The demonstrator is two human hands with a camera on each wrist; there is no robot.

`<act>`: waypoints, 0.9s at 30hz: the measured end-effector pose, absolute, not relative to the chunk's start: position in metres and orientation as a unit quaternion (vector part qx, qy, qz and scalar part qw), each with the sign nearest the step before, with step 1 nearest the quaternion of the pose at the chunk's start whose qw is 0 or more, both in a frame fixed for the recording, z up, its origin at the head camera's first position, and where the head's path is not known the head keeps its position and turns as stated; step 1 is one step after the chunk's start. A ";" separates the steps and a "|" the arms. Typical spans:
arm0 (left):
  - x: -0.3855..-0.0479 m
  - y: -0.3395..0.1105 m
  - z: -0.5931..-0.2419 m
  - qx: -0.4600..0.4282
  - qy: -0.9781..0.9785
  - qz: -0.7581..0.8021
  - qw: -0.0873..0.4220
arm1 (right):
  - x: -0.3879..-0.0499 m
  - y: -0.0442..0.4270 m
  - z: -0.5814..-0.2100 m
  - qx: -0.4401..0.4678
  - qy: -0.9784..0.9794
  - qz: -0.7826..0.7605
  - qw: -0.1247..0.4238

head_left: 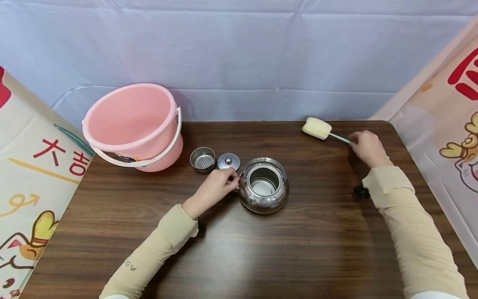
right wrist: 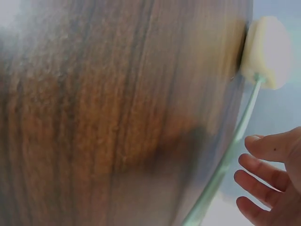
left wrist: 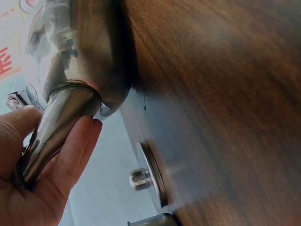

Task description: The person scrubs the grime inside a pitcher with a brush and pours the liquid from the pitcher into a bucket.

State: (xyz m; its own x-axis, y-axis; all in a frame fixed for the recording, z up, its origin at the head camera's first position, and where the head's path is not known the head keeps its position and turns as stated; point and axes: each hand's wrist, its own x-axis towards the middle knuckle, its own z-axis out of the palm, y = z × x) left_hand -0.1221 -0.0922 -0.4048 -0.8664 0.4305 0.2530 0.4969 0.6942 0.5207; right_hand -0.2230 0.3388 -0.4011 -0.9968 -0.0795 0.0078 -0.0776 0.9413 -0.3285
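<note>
A shiny steel teapot (head_left: pixel 264 203) stands upright on the table, its round mouth uncovered. My left hand (head_left: pixel 214 189) grips it by the spout (left wrist: pixel 63 122), thumb on one side and fingers on the other. Beside that hand lie the knobbed steel lid (head_left: pixel 229 161) and a small perforated strainer cup (head_left: pixel 203 160). At the far right a sponge brush (head_left: pixel 316 128) with a pale green handle (right wrist: pixel 221 169) lies on the table. Over its handle reaches my right hand (head_left: pixel 367 147); in the right wrist view its loosely bent fingers are apart from the handle.
A pink bucket (head_left: pixel 169 155) with a white handle stands at the back left of the brown wooden table (head_left: pixel 261 257). A pale cloth backdrop (head_left: pixel 239 62) rises behind the table, and printed cloths hang at both sides.
</note>
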 end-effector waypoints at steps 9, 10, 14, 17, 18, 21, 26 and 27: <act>-0.122 -0.092 -0.403 -0.245 -0.921 -0.300 0.045 | -0.210 0.319 -0.383 -0.089 0.983 -0.152 -0.054; -0.122 -0.092 -0.403 -0.244 -0.921 -0.301 0.044 | -0.208 0.316 -0.381 -0.094 0.983 -0.150 -0.055; -0.122 -0.093 -0.403 -0.240 -0.922 -0.302 0.040 | -0.199 0.301 -0.374 -0.116 0.981 -0.146 -0.050; -0.123 -0.093 -0.404 -0.232 -0.924 -0.301 0.036 | -0.192 0.289 -0.369 -0.137 0.978 -0.147 -0.054; -0.123 -0.093 -0.404 -0.229 -0.925 -0.302 0.035 | -0.190 0.285 -0.368 -0.145 0.977 -0.146 -0.058; -0.123 -0.093 -0.404 -0.218 -0.927 -0.305 0.030 | -0.184 0.272 -0.364 -0.164 0.974 -0.143 -0.067; -0.123 -0.093 -0.405 -0.211 -0.925 -0.317 0.022 | -0.175 0.254 -0.361 -0.182 0.970 -0.143 -0.071; -0.123 -0.092 -0.405 -0.211 -0.924 -0.318 0.021 | -0.173 0.251 -0.361 -0.186 0.969 -0.144 -0.070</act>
